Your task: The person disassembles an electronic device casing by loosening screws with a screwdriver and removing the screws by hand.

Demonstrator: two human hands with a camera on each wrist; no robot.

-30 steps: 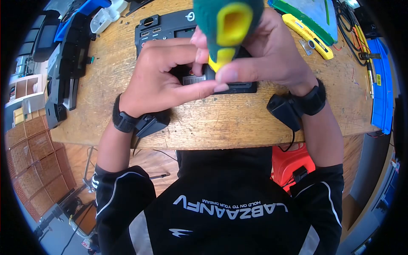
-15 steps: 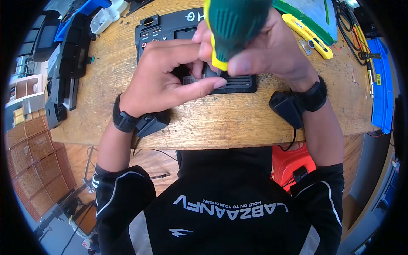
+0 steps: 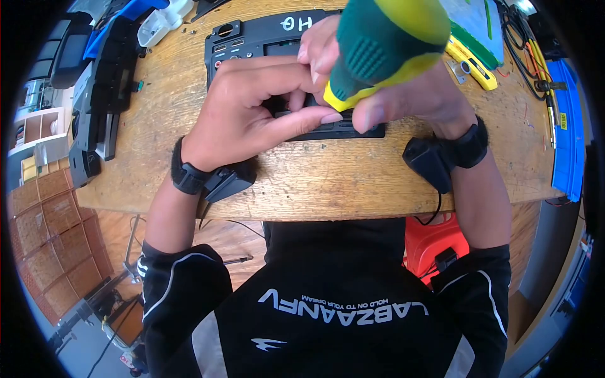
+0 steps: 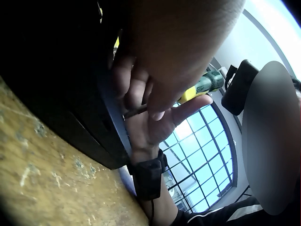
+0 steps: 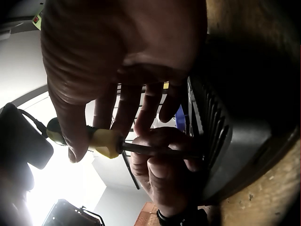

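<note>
A green-and-yellow screwdriver (image 3: 394,47) leans over a black electronics housing (image 3: 258,33) that lies on the wooden bench. My right hand (image 3: 416,94) grips its handle, thumb along the yellow collar in the right wrist view. From there the metal shaft (image 5: 146,149) runs down to the slotted edge of the housing. My left hand (image 3: 242,110) is at the near side of the housing, its curled fingers and thumb pinching around the lower shaft. In the left wrist view the shaft passes right by the left thumb. The screwdriver's tip is hidden in the head view.
A yellow utility knife (image 3: 471,63) and a small metal bracket (image 3: 458,70) lie at the back right. Cables (image 3: 520,38) and a blue tray (image 3: 567,129) line the right edge. Black equipment casings (image 3: 104,82) stand at the left, near a white tray (image 3: 157,28).
The screwdriver's handle has swung to the right and tilted over, with my right hand shifting right along with it. My left hand stays almost in place; the lettering on the housing shows more.
</note>
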